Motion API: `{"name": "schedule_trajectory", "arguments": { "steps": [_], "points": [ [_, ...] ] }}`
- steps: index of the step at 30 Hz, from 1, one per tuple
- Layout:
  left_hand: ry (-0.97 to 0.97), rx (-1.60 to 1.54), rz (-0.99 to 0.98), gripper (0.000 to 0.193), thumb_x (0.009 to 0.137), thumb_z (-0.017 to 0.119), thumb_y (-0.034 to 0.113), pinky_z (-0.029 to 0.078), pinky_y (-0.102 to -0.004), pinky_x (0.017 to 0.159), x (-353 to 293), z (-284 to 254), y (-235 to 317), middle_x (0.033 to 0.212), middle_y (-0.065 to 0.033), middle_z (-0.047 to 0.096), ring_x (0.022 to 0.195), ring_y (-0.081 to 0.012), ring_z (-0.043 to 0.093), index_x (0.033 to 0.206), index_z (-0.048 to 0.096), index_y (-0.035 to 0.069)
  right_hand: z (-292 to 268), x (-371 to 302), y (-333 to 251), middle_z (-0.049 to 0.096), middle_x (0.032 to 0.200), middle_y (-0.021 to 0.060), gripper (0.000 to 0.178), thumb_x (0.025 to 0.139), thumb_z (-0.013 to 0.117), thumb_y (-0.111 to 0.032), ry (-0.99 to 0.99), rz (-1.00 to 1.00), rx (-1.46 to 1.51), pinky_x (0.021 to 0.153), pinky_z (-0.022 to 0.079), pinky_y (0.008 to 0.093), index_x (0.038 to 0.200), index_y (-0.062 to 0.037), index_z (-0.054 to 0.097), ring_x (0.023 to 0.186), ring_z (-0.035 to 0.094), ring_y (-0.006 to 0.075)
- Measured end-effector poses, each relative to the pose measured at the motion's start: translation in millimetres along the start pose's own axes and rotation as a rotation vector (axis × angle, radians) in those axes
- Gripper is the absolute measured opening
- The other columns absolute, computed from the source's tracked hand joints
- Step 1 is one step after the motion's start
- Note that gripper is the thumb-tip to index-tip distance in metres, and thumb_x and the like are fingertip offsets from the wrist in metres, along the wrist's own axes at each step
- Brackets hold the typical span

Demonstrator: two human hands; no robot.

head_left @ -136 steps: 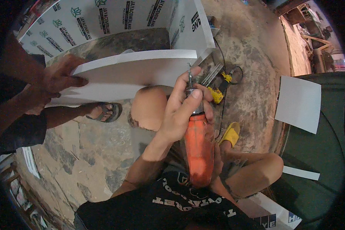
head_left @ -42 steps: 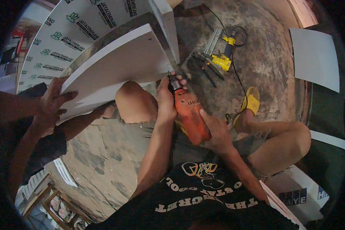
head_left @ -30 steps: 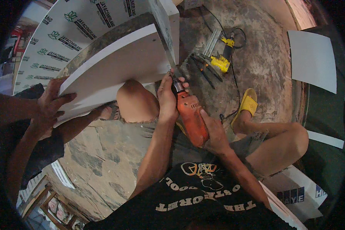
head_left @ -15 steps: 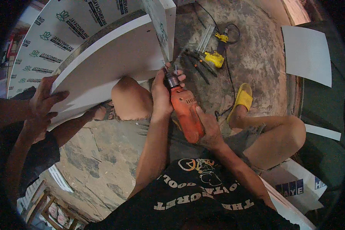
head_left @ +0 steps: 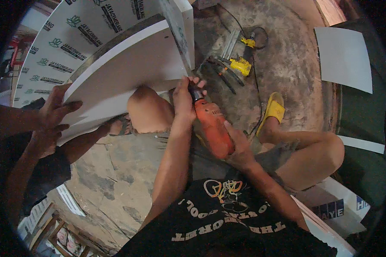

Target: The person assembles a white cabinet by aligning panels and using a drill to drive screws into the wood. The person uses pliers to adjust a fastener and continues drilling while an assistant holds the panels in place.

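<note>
An orange power drill [head_left: 214, 128] slants across my lap, its dark chuck [head_left: 196, 92] pointing away from me at the lower end of an upright white panel [head_left: 185, 30]. Around the drill's front, my left hand [head_left: 184, 98] is closed, fingers by the chuck and the panel's end; the bit's tip cannot be made out. At the rear, my right hand [head_left: 240, 147] grips the drill's handle, which the palm partly hides. A large curved white panel [head_left: 128, 70] meets the upright one on the left. A co-worker's hands [head_left: 51, 118] hold its left end.
On the floor ahead lie a yellow and black power tool [head_left: 241, 66] with a cord, dark-handled pliers [head_left: 225, 73] and metal strips [head_left: 230, 44]. A printed white board [head_left: 64, 47] stands behind the curved panel. White sheet pieces [head_left: 345, 60] lie at right; a carton [head_left: 330, 205] sits behind my knee.
The drill and both my hands have shifted slightly right. My left fingers have drawn in around the chuck, where a thin bit showed before. The co-worker's hands stay on the panel.
</note>
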State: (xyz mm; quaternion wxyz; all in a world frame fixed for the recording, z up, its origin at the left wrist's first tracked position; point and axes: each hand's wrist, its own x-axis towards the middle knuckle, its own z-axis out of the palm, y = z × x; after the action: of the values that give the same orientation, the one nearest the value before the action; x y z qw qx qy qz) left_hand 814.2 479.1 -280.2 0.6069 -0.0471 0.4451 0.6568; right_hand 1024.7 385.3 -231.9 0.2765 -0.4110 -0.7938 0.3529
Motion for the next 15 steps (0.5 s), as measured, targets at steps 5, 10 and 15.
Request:
{"name": "schedule_trajectory", "arguments": {
  "steps": [5,10,15],
  "points": [
    [0.112,0.105,-0.240,0.026,0.098,0.050,0.025,0.054,-0.0390,0.059,16,-25,-23,0.092,-0.0112,0.059,0.071,-0.0239,0.065,0.104,0.052,0.000,-4,-4,7,0.057,0.129,0.0197,0.092,0.064,0.083,-0.012,-0.118,0.189,0.056,0.092,0.048,0.0437,0.144,-0.0041,0.038,0.110,0.059,0.0383],
    [0.110,0.406,-0.223,0.022,0.093,0.056,0.020,0.053,-0.0367,0.058,49,-42,-55,0.079,-0.0122,0.061,0.066,-0.0231,0.065,0.090,0.058,-0.001,6,5,30,0.055,0.132,0.0210,0.092,0.069,0.071,-0.003,-0.250,0.218,-0.173,0.090,0.050,0.0454,0.150,-0.0154,0.030,0.112,0.057,0.0416],
    [0.116,1.129,0.529,0.027,0.089,0.062,0.022,0.052,-0.0365,0.058,80,-98,-101,0.072,-0.0146,0.064,0.065,-0.0252,0.066,0.083,0.060,-0.004,23,12,41,0.053,0.131,0.0197,0.081,0.087,0.058,-0.012,-0.566,0.347,-0.421,0.088,0.050,0.0501,0.154,-0.0282,0.016,0.114,0.057,0.0414]
  ]
}}
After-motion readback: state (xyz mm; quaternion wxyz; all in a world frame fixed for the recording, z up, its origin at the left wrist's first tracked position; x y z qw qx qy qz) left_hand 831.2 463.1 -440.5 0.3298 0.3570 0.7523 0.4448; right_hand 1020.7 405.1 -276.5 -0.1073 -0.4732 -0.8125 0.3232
